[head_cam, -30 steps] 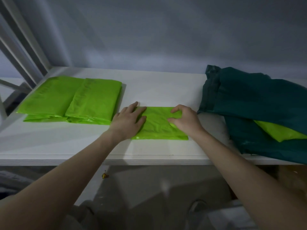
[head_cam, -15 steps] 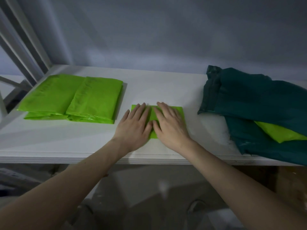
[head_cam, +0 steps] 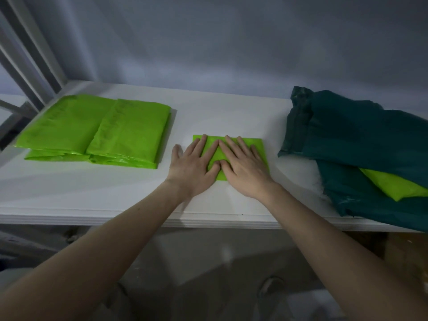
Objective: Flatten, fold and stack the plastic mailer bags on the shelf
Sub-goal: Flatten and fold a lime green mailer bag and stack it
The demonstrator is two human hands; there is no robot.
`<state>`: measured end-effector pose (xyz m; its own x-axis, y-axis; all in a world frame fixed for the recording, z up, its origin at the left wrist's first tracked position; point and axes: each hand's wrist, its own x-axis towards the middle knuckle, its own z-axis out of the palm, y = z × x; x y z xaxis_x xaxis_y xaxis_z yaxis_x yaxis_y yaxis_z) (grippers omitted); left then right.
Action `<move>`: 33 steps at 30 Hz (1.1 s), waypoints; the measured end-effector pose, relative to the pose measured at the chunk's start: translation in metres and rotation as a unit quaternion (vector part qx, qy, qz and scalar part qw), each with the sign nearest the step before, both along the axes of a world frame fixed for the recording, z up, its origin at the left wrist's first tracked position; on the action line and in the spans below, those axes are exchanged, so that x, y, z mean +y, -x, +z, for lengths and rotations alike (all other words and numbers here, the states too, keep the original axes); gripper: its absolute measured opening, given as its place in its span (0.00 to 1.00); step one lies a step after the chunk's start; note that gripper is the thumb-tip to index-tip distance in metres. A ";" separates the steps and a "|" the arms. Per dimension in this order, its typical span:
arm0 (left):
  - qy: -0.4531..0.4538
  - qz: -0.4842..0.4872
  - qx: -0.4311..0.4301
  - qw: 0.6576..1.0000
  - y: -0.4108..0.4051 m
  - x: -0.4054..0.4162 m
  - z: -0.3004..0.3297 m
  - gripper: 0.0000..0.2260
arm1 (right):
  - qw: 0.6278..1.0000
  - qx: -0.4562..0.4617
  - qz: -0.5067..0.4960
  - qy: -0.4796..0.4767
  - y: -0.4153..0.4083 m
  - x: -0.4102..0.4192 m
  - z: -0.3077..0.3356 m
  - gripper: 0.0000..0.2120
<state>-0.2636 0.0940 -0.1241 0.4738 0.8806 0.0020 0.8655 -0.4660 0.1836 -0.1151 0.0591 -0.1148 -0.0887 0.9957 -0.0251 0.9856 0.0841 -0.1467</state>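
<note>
1. On the white shelf board (head_cam: pixel 129 193), mid-front, lies a small folded lime-green plastic mailer bag (head_cam: pixel 256 144), a neat flat rectangle.
2. Left hand (head_cam: pixel 192 167) and right hand (head_cam: pixel 245 169) press it, fingers straight, flat.

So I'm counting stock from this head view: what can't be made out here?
- Small folded lime-green plastic mailer: the flat left hand and right hand cover most of it, hiding its creases.
- Stacked lime-green folded mailers at left: layer count unreadable; only edges show.
- Dark teal plastic bags: cut off by the right edge.
- Loose lime-green mailer: mostly buried under teal plastic.
- Below the white shelf: dark and blurred.
</note>
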 end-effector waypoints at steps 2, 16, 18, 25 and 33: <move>0.006 -0.002 0.004 1.000 -0.002 0.002 -0.001 0.25 | 1.000 -0.007 -0.016 0.008 -0.005 0.003 -0.002 0.25; 0.009 0.041 -0.023 0.999 0.002 0.007 -0.006 0.39 | 0.995 -0.021 -0.096 0.009 -0.019 0.004 -0.005 0.37; 0.009 0.034 -0.044 0.998 0.003 0.005 -0.006 0.42 | 0.995 -0.028 -0.090 -0.020 -0.016 0.001 -0.001 0.36; -0.031 -0.031 -0.053 0.998 0.030 -0.017 0.006 0.44 | 0.998 -0.012 -0.002 -0.070 0.011 -0.019 0.016 0.29; -0.082 -0.128 0.018 0.988 0.062 -0.044 0.016 0.37 | 0.996 -0.027 0.041 -0.079 0.042 -0.046 0.018 0.29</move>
